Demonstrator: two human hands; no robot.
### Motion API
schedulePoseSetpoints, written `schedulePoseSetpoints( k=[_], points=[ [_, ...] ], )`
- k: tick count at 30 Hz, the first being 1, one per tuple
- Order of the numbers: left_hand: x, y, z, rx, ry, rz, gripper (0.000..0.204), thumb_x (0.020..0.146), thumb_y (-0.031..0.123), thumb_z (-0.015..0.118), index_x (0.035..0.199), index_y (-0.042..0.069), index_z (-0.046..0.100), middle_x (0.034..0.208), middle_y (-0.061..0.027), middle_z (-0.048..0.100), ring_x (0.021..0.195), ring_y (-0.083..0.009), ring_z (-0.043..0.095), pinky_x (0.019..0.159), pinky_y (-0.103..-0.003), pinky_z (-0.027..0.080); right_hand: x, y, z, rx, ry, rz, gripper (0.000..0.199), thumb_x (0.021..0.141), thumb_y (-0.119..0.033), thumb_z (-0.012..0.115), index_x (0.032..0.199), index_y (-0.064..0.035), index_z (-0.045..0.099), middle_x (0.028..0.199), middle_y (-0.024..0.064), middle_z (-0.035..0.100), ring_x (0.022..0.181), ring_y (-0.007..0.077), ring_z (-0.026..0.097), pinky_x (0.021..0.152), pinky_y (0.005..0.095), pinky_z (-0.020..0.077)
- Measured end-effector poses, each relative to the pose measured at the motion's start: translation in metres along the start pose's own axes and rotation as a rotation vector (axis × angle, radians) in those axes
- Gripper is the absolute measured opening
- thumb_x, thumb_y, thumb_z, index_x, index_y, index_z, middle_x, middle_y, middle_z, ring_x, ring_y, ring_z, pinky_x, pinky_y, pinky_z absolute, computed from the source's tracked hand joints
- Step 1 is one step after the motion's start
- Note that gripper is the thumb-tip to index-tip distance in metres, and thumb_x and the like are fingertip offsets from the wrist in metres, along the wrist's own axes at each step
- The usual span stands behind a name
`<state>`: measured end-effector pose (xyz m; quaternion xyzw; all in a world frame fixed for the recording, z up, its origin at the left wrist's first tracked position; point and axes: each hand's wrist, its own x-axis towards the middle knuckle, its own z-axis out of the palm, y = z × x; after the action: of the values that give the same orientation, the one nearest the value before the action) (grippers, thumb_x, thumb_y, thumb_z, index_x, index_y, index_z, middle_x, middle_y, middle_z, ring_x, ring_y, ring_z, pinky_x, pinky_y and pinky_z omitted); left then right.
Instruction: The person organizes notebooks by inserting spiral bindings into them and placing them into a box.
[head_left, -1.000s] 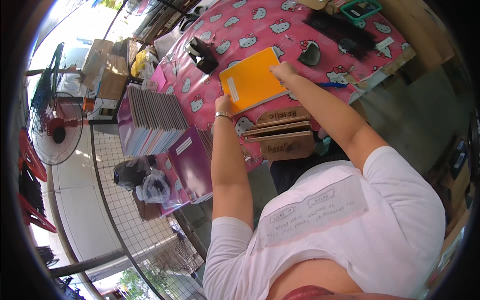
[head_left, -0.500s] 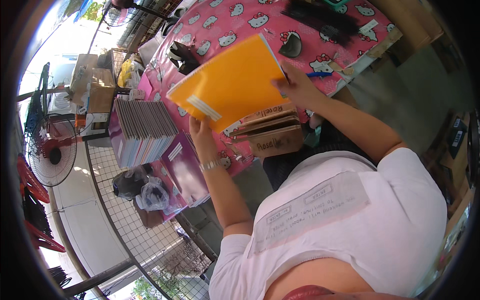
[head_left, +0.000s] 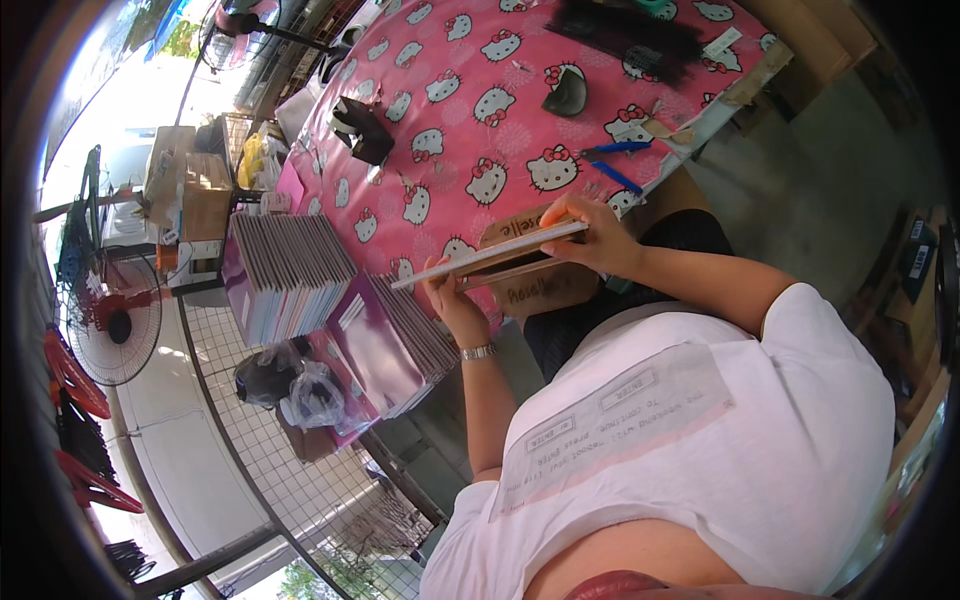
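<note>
Near the middle of the frame, a thin notebook [head_left: 490, 258] is held edge-on, flat and slightly tilted, over the near edge of the table [head_left: 470, 110] with its pink cartoon-cat cloth. The right hand [head_left: 590, 235] has its grip clamped on the notebook's right end; the left hand [head_left: 450, 300] pinches its lower left end. Just beneath sit brown cardboard pieces [head_left: 545, 290]. At centre left stand stacks of purple notebooks [head_left: 285, 275]. Blue pens [head_left: 615, 160] lie upper right.
</note>
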<state>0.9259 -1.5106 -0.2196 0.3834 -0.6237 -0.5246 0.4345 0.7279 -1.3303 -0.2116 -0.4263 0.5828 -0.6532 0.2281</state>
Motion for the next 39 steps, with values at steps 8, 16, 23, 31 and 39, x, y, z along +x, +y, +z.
schedulePoseSetpoints(
  k=[8,16,23,31,39],
  points=[
    [-0.057,0.092,0.092,0.904,-0.254,0.898,0.053,0.088,0.012,0.053,0.140,-0.001,0.046,0.131,-0.0176,0.052,0.128,-0.0321,0.046,0.115,-0.054,0.024,0.009,0.017,-0.020,0.003,-0.141,-0.158,0.028,0.083,-0.025,0.070,0.098,-0.0023,0.062,0.096,0.0094,0.063,0.096,0.0204,0.060,0.088,0.0344,0.0464],
    [-0.044,0.104,0.103,0.837,-0.426,0.922,0.038,0.086,0.015,0.062,0.123,0.007,0.062,0.104,-0.0076,0.063,0.096,-0.0266,0.057,0.096,-0.047,0.036,0.178,0.130,-0.187,-1.071,0.616,-0.168,0.019,0.091,-0.022,0.060,0.096,-0.0052,0.067,0.096,0.0148,0.065,0.090,0.0359,0.062,0.083,0.0427,0.0507],
    [-0.050,0.099,0.117,0.946,-0.202,0.921,0.034,0.075,0.037,0.077,0.093,0.013,0.060,0.090,-0.0038,0.061,0.090,-0.0244,0.057,0.089,-0.046,0.036,0.207,0.122,-0.192,-1.327,0.245,0.079,0.018,0.084,-0.010,0.058,0.100,-0.0086,0.067,0.108,0.0144,0.061,0.089,0.0327,0.064,0.084,0.0447,0.0533],
    [-0.051,0.105,0.130,0.846,-0.259,0.931,0.024,0.076,0.027,0.073,0.089,0.011,0.059,0.086,-0.0076,0.060,0.087,-0.0290,0.056,0.093,-0.048,0.036,0.121,-0.021,-0.146,-0.956,0.019,-0.297,0.035,0.084,-0.015,0.060,0.119,-0.0180,0.065,0.099,0.0021,0.060,0.101,0.0206,0.056,0.088,0.0381,0.0385],
    [-0.048,0.118,0.128,0.861,-0.427,0.895,0.026,0.083,0.021,0.065,0.104,0.007,0.060,0.097,-0.0114,0.062,0.095,-0.0315,0.055,0.095,-0.046,0.036,0.023,-0.060,-0.103,-0.216,-0.141,-0.192,0.022,0.085,-0.016,0.070,0.108,-0.0185,0.071,0.098,0.0008,0.059,0.095,0.0177,0.056,0.089,0.0394,0.0367]
  ],
)
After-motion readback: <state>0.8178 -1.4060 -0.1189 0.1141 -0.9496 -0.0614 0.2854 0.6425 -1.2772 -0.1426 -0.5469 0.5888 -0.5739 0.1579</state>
